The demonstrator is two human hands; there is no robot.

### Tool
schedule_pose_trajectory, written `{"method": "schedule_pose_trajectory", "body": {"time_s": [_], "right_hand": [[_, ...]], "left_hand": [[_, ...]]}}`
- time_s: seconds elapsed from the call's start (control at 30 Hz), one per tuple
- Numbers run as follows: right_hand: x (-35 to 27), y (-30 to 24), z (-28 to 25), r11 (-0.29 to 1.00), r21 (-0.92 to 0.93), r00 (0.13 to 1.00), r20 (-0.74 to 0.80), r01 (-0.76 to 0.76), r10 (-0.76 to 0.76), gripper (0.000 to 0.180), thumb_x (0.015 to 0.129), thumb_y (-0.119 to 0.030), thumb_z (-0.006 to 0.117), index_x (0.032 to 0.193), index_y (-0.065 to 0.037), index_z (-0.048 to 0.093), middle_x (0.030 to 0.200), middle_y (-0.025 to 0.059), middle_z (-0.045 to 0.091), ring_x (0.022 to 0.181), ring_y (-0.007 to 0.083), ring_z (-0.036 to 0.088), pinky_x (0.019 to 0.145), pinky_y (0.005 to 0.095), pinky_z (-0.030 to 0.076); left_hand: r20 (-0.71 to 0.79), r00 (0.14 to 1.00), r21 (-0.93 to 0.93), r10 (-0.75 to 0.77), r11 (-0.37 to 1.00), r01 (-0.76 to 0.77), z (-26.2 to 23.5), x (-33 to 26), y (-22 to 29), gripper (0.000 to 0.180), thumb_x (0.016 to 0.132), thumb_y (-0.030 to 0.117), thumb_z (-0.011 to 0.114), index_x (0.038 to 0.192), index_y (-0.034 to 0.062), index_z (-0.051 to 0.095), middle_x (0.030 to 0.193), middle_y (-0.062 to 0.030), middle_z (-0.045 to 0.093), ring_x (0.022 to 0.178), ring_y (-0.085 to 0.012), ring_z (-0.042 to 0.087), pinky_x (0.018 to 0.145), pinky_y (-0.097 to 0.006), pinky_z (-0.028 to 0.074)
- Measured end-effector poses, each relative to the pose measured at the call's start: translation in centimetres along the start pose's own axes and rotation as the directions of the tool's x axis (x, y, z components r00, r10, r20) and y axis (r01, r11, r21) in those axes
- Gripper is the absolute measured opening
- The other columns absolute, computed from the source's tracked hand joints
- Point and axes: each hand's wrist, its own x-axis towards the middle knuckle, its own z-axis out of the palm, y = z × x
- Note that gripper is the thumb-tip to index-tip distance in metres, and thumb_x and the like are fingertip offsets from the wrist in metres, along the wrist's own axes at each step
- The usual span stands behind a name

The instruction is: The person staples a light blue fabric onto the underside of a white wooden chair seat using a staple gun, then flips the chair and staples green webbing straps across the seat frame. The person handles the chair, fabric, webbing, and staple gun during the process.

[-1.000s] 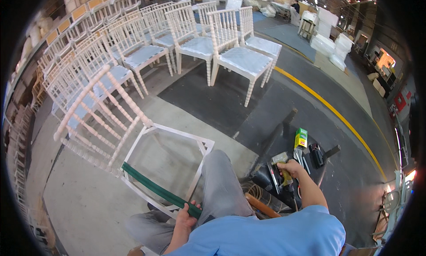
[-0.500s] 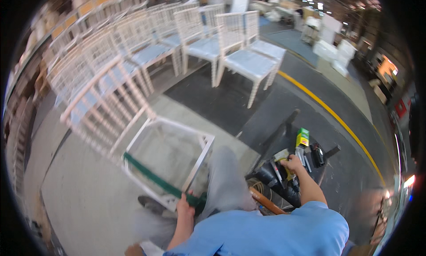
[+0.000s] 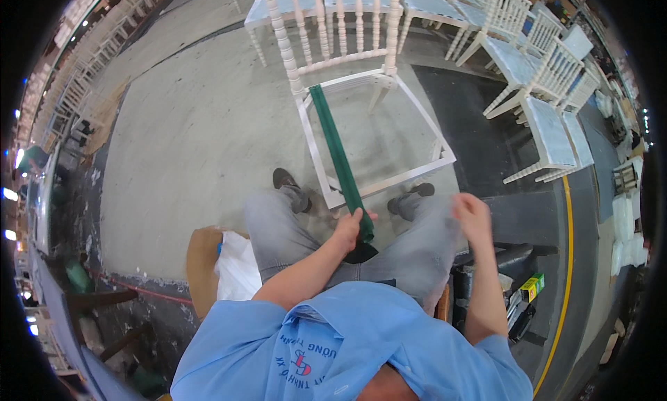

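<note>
Green strip (image 3: 336, 145) lies slantwise across the bare white chair frame (image 3: 410, 174), over its left part, with the near end between my knees. My left grip (image 3: 355, 229) is pinching it near that end, covering a bit. Right grip (image 3: 472, 213) is up above my thigh, blurry, so can't tell if it's closed on anything. Only container I'd point to is a small yellow-green box (image 3: 532, 288) on the black surface (image 3: 517, 258), contents hidden. My forearm blocks some of that. Seated chairs (image 3: 549, 131) crowd upper right. Lettering and a red emblem mark my blue shirt (image 3: 278, 331).
</note>
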Motion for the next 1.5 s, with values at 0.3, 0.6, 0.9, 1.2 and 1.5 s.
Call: {"method": "schedule_pose_trajectory", "body": {"time_s": [0.3,0.6,0.9,1.2,1.5], "right_hand": [[7.0,-0.2,19.6,0.855,-0.003,0.506,0.805,-0.519,0.310,0.034,0.104,-0.033,0.066,0.118,-0.003,0.071,0.119,0.0098,0.070,0.104,0.0245,0.065,0.087,0.0477,0.051],[8.2,4.7,25.1,0.957,-0.285,0.641,0.745,0.056,0.184,0.050,0.096,-0.041,0.073,0.130,-0.005,0.069,0.122,0.0201,0.073,0.114,0.0334,0.068,0.098,0.0420,0.051],[10.4,4.8,28.8,0.772,-0.497,0.522,0.814,0.396,0.256,0.052,0.100,-0.038,0.056,0.146,-0.013,0.057,0.149,0.0176,0.057,0.141,0.0350,0.050,0.115,0.0462,0.041],[11.5,8.9,22.8,0.731,-0.578,0.781,0.616,0.363,0.099,0.052,0.104,-0.033,0.050,0.154,-0.015,0.050,0.161,0.0146,0.045,0.149,0.0317,0.040,0.122,0.0412,0.034],[8.0,5.0,25.6,-0.017,0.329,0.301,0.884,-0.944,0.356,0.061,0.108,-0.060,0.035,0.128,-0.009,0.061,0.092,0.0083,0.068,0.080,0.0197,0.067,0.074,0.0401,0.057]], "left_hand": [[0.055,0.939,0.159,-0.339,0.932,0.327,2.1,-0.5,-1.7,0.039,0.110,0.047,0.048,0.123,0.0176,0.070,0.117,-0.0009,0.073,0.104,-0.0221,0.066,0.088,-0.040,0.050],[-0.079,0.977,0.967,0.198,0.255,0.026,0.7,-2.8,4.6,0.035,0.101,0.036,0.062,0.119,0.0077,0.072,0.107,-0.0148,0.073,0.095,-0.0370,0.069,0.088,-0.045,0.053],[0.475,0.726,0.869,0.497,-0.395,-0.298,-0.7,0.7,9.1,0.077,0.093,0.046,0.068,0.159,0.0199,0.040,0.169,-0.0090,0.026,0.156,-0.0436,0.018,0.123,-0.066,0.015],[0.571,0.691,0.785,0.443,-0.541,-0.302,2.6,2.4,9.0,0.078,0.095,0.052,0.066,0.162,0.0282,0.034,0.171,-0.0064,0.025,0.157,-0.0417,0.018,0.123,-0.067,0.015],[0.548,0.672,0.810,0.497,-0.516,-0.279,1.4,2.0,8.5,0.077,0.093,0.053,0.066,0.161,0.0328,0.037,0.170,-0.0057,0.028,0.156,-0.0415,0.021,0.123,-0.066,0.015]]}}
